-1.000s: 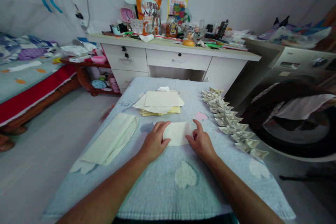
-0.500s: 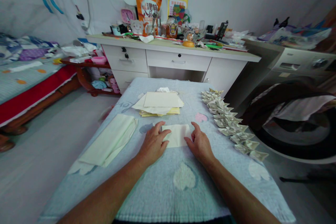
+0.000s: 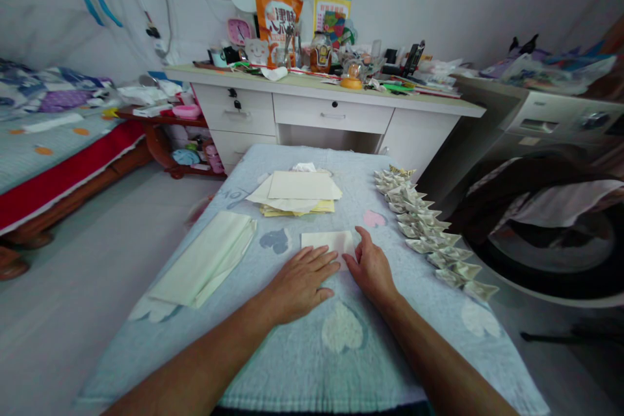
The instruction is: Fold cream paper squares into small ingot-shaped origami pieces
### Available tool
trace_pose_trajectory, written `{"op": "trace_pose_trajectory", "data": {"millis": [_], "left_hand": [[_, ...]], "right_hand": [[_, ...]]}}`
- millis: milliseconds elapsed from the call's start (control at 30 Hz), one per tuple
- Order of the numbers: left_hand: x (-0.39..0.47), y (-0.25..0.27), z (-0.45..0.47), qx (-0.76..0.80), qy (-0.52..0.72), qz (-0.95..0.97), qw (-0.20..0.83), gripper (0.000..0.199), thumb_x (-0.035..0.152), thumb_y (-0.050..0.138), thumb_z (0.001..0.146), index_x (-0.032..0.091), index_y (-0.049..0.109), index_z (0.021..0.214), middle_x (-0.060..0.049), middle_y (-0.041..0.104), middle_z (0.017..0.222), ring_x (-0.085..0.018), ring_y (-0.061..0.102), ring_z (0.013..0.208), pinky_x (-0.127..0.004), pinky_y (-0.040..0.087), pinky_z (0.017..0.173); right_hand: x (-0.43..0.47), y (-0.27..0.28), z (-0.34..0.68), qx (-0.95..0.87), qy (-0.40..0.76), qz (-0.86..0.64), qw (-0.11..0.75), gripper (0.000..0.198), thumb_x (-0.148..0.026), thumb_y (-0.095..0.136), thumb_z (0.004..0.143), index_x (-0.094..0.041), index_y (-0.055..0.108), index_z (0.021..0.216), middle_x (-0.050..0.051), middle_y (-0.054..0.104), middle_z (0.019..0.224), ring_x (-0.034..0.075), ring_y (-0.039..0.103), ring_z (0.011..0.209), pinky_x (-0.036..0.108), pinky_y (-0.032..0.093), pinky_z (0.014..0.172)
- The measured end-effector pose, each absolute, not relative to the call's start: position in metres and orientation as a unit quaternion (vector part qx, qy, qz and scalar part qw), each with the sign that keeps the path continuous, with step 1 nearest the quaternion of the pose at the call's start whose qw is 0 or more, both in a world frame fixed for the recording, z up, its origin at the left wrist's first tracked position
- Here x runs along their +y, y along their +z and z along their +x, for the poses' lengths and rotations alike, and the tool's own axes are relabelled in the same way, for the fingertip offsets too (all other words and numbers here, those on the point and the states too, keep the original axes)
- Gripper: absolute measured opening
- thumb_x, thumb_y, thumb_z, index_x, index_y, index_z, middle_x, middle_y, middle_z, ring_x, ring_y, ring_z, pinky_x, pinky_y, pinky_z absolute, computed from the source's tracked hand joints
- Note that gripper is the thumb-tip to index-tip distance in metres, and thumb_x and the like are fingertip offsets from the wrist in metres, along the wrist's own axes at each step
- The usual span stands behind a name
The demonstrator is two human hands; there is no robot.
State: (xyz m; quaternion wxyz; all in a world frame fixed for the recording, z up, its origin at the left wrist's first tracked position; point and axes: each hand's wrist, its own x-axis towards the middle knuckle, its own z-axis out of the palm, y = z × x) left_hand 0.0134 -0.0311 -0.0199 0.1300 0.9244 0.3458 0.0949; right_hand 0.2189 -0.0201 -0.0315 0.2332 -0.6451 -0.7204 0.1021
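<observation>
The sheet lies about midway between the left and right edges of the surface. Over its near left part the left hand rests palm down, fingers spread and gripping nothing. The right hand is at the sheet's right end, thumb and forefinger parted; whether the thumb presses the paper I cannot tell. Toward the far edge sits a paper stack. A folded bundle slants along the left edge, and folded shapes line the right edge from the far right corner.
</observation>
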Motion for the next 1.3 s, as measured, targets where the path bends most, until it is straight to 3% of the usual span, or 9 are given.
{"op": "trace_pose_trajectory", "data": {"millis": [133,267,367,500,800,1033,1133,1233,1300], "left_hand": [[-0.029,-0.021,0.012,0.351,0.084,0.921,0.144,0.058,0.039,0.055,0.087,0.032,0.035,0.142,0.0,0.032,0.153,-0.022,0.025,0.141,-0.043,0.016,0.114],[-0.028,-0.023,0.012,0.345,0.114,0.92,0.15,0.056,0.039,0.055,0.087,0.033,0.037,0.14,-0.001,0.036,0.151,-0.023,0.029,0.14,-0.044,0.019,0.113],[-0.027,-0.022,0.013,0.341,0.133,0.918,0.153,0.05,0.036,0.055,0.088,0.034,0.042,0.137,-0.001,0.041,0.148,-0.023,0.032,0.138,-0.044,0.022,0.111],[-0.026,-0.021,0.013,0.337,0.14,0.918,0.152,0.048,0.034,0.055,0.088,0.033,0.045,0.135,-0.002,0.045,0.145,-0.023,0.036,0.135,-0.044,0.024,0.11],[-0.026,-0.016,0.012,0.331,0.135,0.92,0.16,0.039,0.029,0.054,0.089,0.031,0.053,0.128,-0.002,0.051,0.14,-0.024,0.039,0.133,-0.047,0.026,0.108],[-0.022,-0.014,0.01,0.295,0.186,0.919,0.186,0.029,0.019,0.05,0.088,0.026,0.063,0.113,-0.004,0.063,0.124,-0.023,0.051,0.12,-0.045,0.035,0.102],[-0.021,-0.013,0.009,0.288,0.236,0.905,0.203,0.024,0.015,0.05,0.087,0.024,0.066,0.103,-0.004,0.068,0.11,-0.021,0.056,0.108,-0.041,0.04,0.098],[-0.019,-0.012,0.007,0.385,0.358,0.829,0.192,0.016,0.015,0.058,0.081,0.022,0.063,0.095,-0.006,0.064,0.104,-0.021,0.055,0.105,-0.04,0.041,0.097],[-0.015,-0.011,0.004,0.486,0.457,0.724,0.178,0.034,0.017,0.067,0.074,0.021,0.058,0.106,-0.008,0.057,0.115,-0.024,0.05,0.113,-0.044,0.039,0.1]], "right_hand": [[-0.019,-0.033,0.221,-0.726,0.077,-0.638,0.245,0.055,-0.026,0.057,0.081,-0.01,0.041,0.131,0.007,0.062,0.083,0.022,0.057,0.078,0.032,0.044,0.074],[-0.019,-0.028,0.221,-0.749,0.038,-0.62,0.23,0.054,-0.025,0.057,0.081,-0.013,0.046,0.132,0.015,0.055,0.121,0.028,0.049,0.105,0.041,0.04,0.09],[-0.02,-0.023,0.219,-0.765,0.054,-0.616,0.182,0.052,-0.021,0.052,0.084,-0.019,0.046,0.135,0.013,0.048,0.136,0.029,0.042,0.117,0.043,0.036,0.095],[-0.019,-0.016,0.22,-0.78,0.088,-0.605,0.136,0.05,-0.025,0.051,0.086,-0.018,0.044,0.136,0.013,0.045,0.14,0.029,0.039,0.122,0.044,0.032,0.098],[0.017,0.004,0.216,-0.837,0.097,-0.534,0.073,0.053,-0.029,0.056,0.085,-0.018,0.043,0.135,0.014,0.045,0.137,0.028,0.039,0.12,0.043,0.032,0.096],[0.032,-0.004,0.209,-0.815,0.122,-0.557,0.106,0.027,-0.027,0.066,0.076,-0.017,0.057,0.1,0.009,0.055,0.11,0.023,0.047,0.1,0.035,0.036,0.083],[0.031,0.002,0.212,-0.807,0.159,-0.549,0.149,0.012,-0.017,0.06,0.075,-0.016,0.057,0.086,0.004,0.058,0.089,0.017,0.049,0.084,0.029,0.036,0.076],[0.03,0.01,0.217,-0.796,0.269,-0.507,0.191,0.007,-0.013,0.054,0.075,-0.017,0.055,0.08,-0.002,0.055,0.074,0.013,0.048,0.071,0.024,0.036,0.068],[0.029,0.015,0.219,-0.777,0.345,-0.478,0.22,0.004,-0.016,0.054,0.075,-0.017,0.055,0.078,-0.003,0.055,0.071,0.012,0.049,0.068,0.022,0.036,0.065]]}}
